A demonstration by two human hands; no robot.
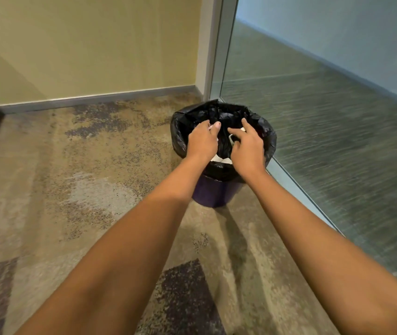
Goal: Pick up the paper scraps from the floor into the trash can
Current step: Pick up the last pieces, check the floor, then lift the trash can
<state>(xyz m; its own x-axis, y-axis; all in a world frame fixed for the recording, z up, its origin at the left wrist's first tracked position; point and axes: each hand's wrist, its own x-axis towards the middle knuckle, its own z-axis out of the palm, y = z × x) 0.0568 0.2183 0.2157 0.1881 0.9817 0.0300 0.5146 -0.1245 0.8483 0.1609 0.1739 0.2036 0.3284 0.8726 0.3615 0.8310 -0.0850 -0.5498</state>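
Under the left grip (202, 141) and the right grip (248, 151), the trash can (216, 194) is dark purple, lined with a glossy black bag (180, 139). White paper scraps (221, 160) show between the two grips. The carpeted floor (71, 189) is mottled tan and beige with speckled dark purple patches. Beyond the grips, the wall (96, 44) is pale yellow-green, its baseboard (96, 99) grey.

Both arms are reaching forward, side by side. The left hand (202, 141) is pinching a paper scrap (210, 128); the right hand (248, 148) is holding its fingers loosely spread.

patterned carpet (91, 170), glass wall (325, 122)
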